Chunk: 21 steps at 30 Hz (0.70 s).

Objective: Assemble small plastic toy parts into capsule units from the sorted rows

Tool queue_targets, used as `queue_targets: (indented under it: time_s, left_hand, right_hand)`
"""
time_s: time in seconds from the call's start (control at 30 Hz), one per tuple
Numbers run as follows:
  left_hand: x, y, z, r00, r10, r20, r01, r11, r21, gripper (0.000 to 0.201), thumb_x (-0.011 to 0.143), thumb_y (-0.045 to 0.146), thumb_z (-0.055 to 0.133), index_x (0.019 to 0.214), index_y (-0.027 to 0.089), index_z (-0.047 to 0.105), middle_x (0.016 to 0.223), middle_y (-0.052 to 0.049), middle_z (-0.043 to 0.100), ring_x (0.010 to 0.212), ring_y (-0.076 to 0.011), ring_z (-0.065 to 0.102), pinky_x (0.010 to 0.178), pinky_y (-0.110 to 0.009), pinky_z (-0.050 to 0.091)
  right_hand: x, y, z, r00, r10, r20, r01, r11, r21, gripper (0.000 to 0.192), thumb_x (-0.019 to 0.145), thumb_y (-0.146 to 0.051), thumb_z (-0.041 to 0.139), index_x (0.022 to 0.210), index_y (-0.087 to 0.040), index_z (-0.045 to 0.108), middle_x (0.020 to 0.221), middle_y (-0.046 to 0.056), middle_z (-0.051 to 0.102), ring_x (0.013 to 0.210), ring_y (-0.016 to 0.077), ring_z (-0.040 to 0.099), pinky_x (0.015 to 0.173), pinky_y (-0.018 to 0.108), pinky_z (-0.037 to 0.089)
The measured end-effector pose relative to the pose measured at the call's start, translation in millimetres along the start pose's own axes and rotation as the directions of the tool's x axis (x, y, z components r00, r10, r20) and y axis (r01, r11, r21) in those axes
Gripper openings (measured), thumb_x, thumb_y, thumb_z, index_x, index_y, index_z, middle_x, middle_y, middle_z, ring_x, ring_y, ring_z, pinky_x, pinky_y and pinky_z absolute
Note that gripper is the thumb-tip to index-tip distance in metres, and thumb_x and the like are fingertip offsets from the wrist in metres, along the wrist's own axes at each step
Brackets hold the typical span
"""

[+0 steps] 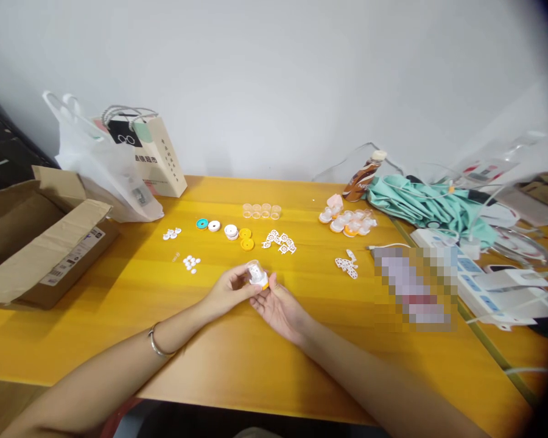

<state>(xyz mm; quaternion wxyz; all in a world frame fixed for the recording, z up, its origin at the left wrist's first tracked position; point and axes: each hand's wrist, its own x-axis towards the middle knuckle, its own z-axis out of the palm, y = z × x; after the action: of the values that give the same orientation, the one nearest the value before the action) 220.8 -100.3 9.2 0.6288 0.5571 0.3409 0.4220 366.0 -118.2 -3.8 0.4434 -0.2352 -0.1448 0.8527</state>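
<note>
Two hands meet over the middle of the yellow table (119, 304). Your left hand (231, 289) grips a small clear capsule (257, 275) with an orange base between thumb and fingertips, just above the table. Your right hand (278, 307) lies open, palm up, its fingertips touching the capsule's underside. Beyond them lie yellow discs (246, 238), white cut-outs (279, 241), a row of clear cups (261, 210) and white beads (191, 263). A heap of finished capsules (349, 222) sits to the right, a cardboard box (41, 237) far left.
</note>
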Motion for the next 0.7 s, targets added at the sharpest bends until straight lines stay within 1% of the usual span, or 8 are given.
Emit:
queue_targets:
  time_s: [0.1, 0.17, 0.23, 0.33, 0.43, 0.53, 0.7]
  left_hand:
    - [-0.1, -0.1, -0.2, 0.997, 0.029, -0.072, -0.029, 1.0, 0.007, 0.027, 0.07, 0.029, 0.069, 0.09, 0.015, 0.06, 0.085, -0.003, 0.061, 0.082, -0.0158, 0.056, 0.079, -0.028, 0.044]
    - [-0.5, 0.5, -0.7, 0.995, 0.035, -0.089, -0.034, 0.999, 0.007, 0.026, 0.07, 0.029, 0.07, 0.089, 0.015, 0.058, 0.082, -0.002, 0.06, 0.079, -0.0145, 0.055, 0.076, -0.026, 0.044]
    - [-1.2, 1.5, -1.1, 0.996, 0.028, -0.08, -0.028, 1.0, 0.003, 0.026, 0.07, 0.029, 0.07, 0.088, 0.015, 0.058, 0.083, -0.002, 0.059, 0.079, -0.0142, 0.054, 0.075, -0.025, 0.043]
    - [-2.1, 3.1, -1.6, 0.999, 0.007, -0.039, -0.007, 1.0, 0.004, 0.027, 0.071, 0.03, 0.068, 0.09, 0.014, 0.059, 0.084, -0.003, 0.06, 0.081, -0.0152, 0.054, 0.076, -0.025, 0.042]
    - [-2.8, 3.6, -2.0, 1.0, -0.015, -0.02, 0.015, 1.0, 0.002, 0.029, 0.072, 0.031, 0.067, 0.094, 0.014, 0.059, 0.087, -0.004, 0.061, 0.083, -0.0163, 0.054, 0.077, -0.026, 0.042]
    - [-3.1, 3.7, -1.7, 0.999, -0.015, -0.029, 0.015, 1.0, 0.002, 0.029, 0.072, 0.031, 0.067, 0.094, 0.014, 0.058, 0.086, -0.004, 0.06, 0.082, -0.0162, 0.054, 0.077, -0.026, 0.042]
    - [-1.8, 3.1, -0.3, 0.999, 0.022, -0.037, -0.022, 1.0, 0.005, 0.025, 0.071, 0.03, 0.068, 0.087, 0.014, 0.056, 0.081, -0.002, 0.056, 0.078, -0.0143, 0.051, 0.074, -0.025, 0.041]
  right_hand:
    - [-0.5, 0.2, 0.6, 1.0, -0.016, -0.005, 0.016, 0.999, -0.049, 0.026, 0.072, -0.032, 0.07, 0.093, -0.019, 0.062, 0.095, 0.003, 0.067, 0.088, 0.0113, 0.06, 0.086, 0.025, 0.042]
    - [-1.4, 0.5, 1.3, 1.0, -0.013, 0.008, 0.014, 0.997, -0.079, 0.024, 0.071, -0.027, 0.07, 0.092, -0.018, 0.063, 0.094, 0.003, 0.067, 0.088, 0.0117, 0.061, 0.089, 0.026, 0.041]
    - [-2.7, 0.5, 1.8, 1.0, -0.004, 0.02, 0.006, 0.995, -0.097, 0.024, 0.072, -0.031, 0.069, 0.091, -0.016, 0.063, 0.09, 0.004, 0.068, 0.085, 0.0125, 0.062, 0.089, 0.028, 0.041]
    - [-4.5, 0.0, 2.3, 0.999, 0.02, 0.043, -0.015, 0.994, -0.11, 0.03, 0.074, -0.039, 0.066, 0.092, -0.014, 0.063, 0.085, 0.006, 0.069, 0.083, 0.0142, 0.063, 0.089, 0.03, 0.041]
    - [-5.2, -0.5, 2.3, 0.997, 0.049, 0.061, -0.042, 0.993, -0.111, 0.033, 0.075, -0.042, 0.064, 0.091, -0.014, 0.063, 0.085, 0.007, 0.069, 0.084, 0.0151, 0.063, 0.09, 0.031, 0.04]
    - [-4.5, -0.3, 1.3, 0.997, 0.047, 0.062, -0.04, 0.994, -0.101, 0.031, 0.074, -0.04, 0.066, 0.091, -0.015, 0.064, 0.088, 0.006, 0.068, 0.085, 0.0137, 0.062, 0.091, 0.03, 0.039]
    - [-3.0, 1.4, -0.3, 0.996, -0.038, 0.076, 0.047, 0.991, -0.124, 0.024, 0.07, -0.028, 0.072, 0.091, -0.02, 0.064, 0.094, 0.001, 0.066, 0.089, 0.0101, 0.059, 0.092, 0.025, 0.039]
